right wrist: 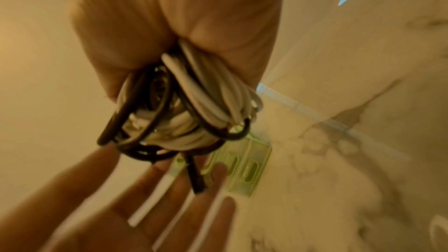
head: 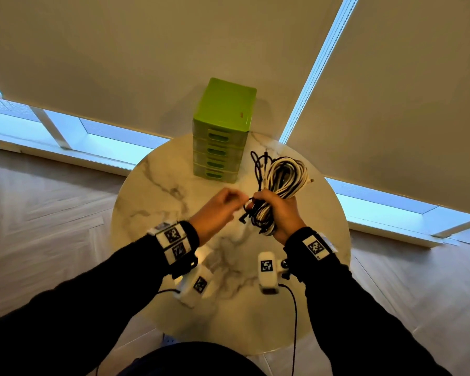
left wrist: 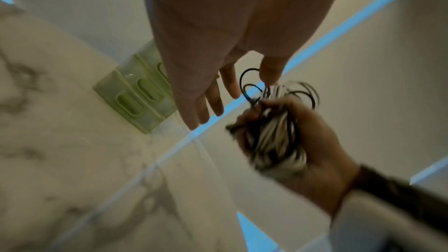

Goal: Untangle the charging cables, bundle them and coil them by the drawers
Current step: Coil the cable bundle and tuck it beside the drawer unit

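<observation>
Round table [head: 152,202] sits dead centre under the head view. The drawers [head: 223,131] stand at the table's 12 o'clock edge, fronts facing the person. The cable bundle [head: 280,183] is at 2 o'clock from the table's middle, just right of the drawers, its far loops fanning out toward the rim. The right hand [head: 280,213] wraps the bundle's near end above the middle of the table. The left hand [head: 217,210] is just at its 9 o'clock, fingertips touching a strand. Both forearms come in from 6 o'clock.
</observation>
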Demonstrator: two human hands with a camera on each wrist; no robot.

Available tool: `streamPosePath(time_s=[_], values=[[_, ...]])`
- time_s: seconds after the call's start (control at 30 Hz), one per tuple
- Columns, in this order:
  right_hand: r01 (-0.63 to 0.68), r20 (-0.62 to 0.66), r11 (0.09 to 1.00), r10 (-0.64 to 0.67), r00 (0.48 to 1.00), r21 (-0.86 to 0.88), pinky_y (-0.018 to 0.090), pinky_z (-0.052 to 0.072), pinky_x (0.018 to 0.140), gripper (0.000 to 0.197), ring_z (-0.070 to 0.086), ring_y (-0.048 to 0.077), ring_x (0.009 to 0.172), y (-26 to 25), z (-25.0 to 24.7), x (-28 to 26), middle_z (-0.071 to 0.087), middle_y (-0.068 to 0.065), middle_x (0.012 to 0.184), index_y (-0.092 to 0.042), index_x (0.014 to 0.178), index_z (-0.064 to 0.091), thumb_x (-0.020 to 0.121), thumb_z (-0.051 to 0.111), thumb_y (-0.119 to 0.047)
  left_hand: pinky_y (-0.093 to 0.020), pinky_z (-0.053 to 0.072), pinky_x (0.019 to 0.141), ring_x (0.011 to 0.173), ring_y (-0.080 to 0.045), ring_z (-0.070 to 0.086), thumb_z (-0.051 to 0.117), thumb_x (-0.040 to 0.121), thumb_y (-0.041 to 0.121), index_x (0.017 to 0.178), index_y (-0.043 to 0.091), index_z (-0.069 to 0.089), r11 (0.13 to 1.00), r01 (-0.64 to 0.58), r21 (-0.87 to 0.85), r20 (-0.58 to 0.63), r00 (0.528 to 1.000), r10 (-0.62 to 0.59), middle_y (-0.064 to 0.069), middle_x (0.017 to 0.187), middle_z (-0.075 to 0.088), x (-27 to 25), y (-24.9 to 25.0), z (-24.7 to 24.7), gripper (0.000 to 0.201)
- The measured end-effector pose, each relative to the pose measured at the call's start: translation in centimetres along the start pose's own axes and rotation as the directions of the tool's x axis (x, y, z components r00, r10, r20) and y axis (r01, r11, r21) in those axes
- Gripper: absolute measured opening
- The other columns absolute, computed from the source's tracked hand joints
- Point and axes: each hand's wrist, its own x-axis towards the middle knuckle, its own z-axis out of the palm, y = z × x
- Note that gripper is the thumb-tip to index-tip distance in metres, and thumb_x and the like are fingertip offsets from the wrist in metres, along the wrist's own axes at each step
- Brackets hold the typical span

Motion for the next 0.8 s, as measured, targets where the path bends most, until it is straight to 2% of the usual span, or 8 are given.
streamPosePath(time_s=[0.07,0.17,0.33,0.4,0.5,0.6,0.7,0.8], values=[[0.003,-0.046,0.995,0.001,0.999,0.097,0.04,0.053,0.066,0.004,0.063,0.033,0.065,0.0,0.1,0.2,0.063,0.026,0.078,0.001,0.08,0.065,0.08,0.069,-0.001,-0.043,0.054,0.101,0.11,-0.022,0.069,0.06,0.101,0.034,0.122,0.02,0.057,0.999,-0.008,0.037,0.012,1.0,0.007,-0.007,0.12,0.067,-1.2,-1.3,0.5,0.025],[-0.018,-0.036,0.982,0.026,0.999,0.188,0.036,0.054,0.061,0.003,0.066,0.032,0.067,0.4,0.4,0.0,0.063,0.026,0.08,0.0,0.083,0.064,0.084,0.066,0.0,-0.04,0.06,0.091,0.092,-0.02,0.076,0.064,0.099,0.026,0.113,0.017,0.06,0.996,-0.088,-0.011,-0.131,0.988,0.085,-0.012,0.108,0.071,-1.9,-2.3,1.5,0.016],[-0.035,-0.055,0.995,0.04,0.998,0.088,0.047,0.056,0.066,0.02,0.063,0.037,0.074,1.1,-0.3,0.3,0.061,0.028,0.08,-0.001,0.086,0.062,0.073,0.075,-0.008,-0.024,0.05,0.084,0.097,-0.005,0.069,0.061,0.098,0.04,0.105,0.03,0.067,0.878,-0.133,0.46,-0.04,0.985,0.17,0.011,0.098,0.074,-1.9,-1.9,0.4,0.013],[0.0,-0.05,0.999,-0.002,0.999,-0.047,0.055,0.056,0.076,0.022,0.065,0.036,0.076,1.1,-0.6,0.2,0.065,0.024,0.08,-0.002,0.085,0.066,0.069,0.078,-0.013,-0.018,0.044,0.088,0.113,-0.006,0.063,0.063,0.094,0.053,0.122,0.028,0.059,0.892,-0.117,0.437,-0.057,0.986,0.158,0.012,0.121,0.068,-1.3,-0.9,-0.2,0.038],[0.134,0.082,0.959,-0.117,0.99,-0.248,0.045,0.058,0.078,0.025,0.071,0.026,0.085,1.0,-0.1,-0.2,0.074,0.014,0.092,-0.005,0.102,0.069,0.077,0.076,-0.006,-0.029,0.043,0.106,0.135,-0.013,0.05,0.078,0.064,0.071,0.158,0.026,0.017,0.988,-0.071,0.136,-0.081,0.993,0.082,0.004,0.152,0.045,0.6,0.6,0.1,0.12],[0.245,0.266,0.864,-0.135,0.955,-0.441,0.044,0.057,0.093,0.061,0.068,0.017,0.109,1.6,1.0,0.0,0.071,0.001,0.116,-0.018,0.128,0.06,0.071,0.077,-0.006,-0.042,0.038,0.117,0.14,-0.016,0.045,0.088,0.037,0.077,0.161,0.028,-0.004,0.992,-0.045,0.117,-0.152,0.986,0.063,0.004,0.159,0.039,2.2,1.6,0.8,0.161],[0.233,0.329,0.761,-0.027,0.944,-0.605,0.045,0.058,0.092,0.077,0.068,0.014,0.104,1.5,1.4,0.4,0.07,-0.004,0.112,-0.027,0.131,0.054,0.057,0.076,-0.029,-0.043,0.042,0.114,0.133,-0.016,0.052,0.089,0.034,0.077,0.16,0.027,0.013,0.989,-0.022,0.147,-0.212,0.976,0.054,0.004,0.151,0.051,2.9,1.8,1.0,0.156],[0.166,0.321,0.7,0.095,0.942,-0.695,0.046,0.06,0.084,0.069,0.07,0.017,0.091,0.9,1.4,0.6,0.071,-0.001,0.099,-0.027,0.117,0.059,0.05,0.071,-0.04,-0.04,0.055,0.101,0.108,-0.009,0.068,0.091,0.047,0.066,0.137,0.027,0.053,0.993,-0.061,0.101,-0.253,0.964,0.085,0.008,0.121,0.07,3.2,1.5,0.8,0.105]])
